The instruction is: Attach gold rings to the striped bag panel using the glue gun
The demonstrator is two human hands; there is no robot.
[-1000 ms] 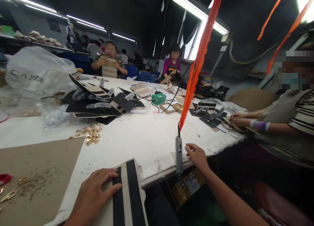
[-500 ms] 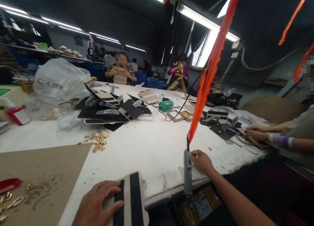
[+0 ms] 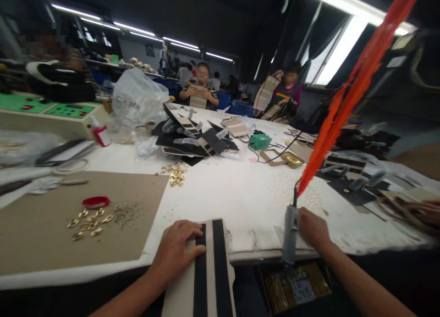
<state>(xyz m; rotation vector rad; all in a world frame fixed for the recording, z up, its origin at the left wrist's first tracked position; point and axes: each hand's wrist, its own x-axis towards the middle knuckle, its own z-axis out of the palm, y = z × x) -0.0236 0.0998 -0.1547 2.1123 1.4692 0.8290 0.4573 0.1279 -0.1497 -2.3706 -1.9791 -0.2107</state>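
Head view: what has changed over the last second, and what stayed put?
The right hand moved in from beside the hanging grey tool and now rests against its body; a full grip cannot be confirmed. The camera swung left, bringing the red lid into view. The left hand stays flat on the striped panel.

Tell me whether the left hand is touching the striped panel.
Touching. The head view shows the left hand lying flat on the striped panel, fingers across a black stripe, no gap visible.

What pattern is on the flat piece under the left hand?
Beige with two black stripes running lengthwise: the piece under the left hand, clearest in the head view.
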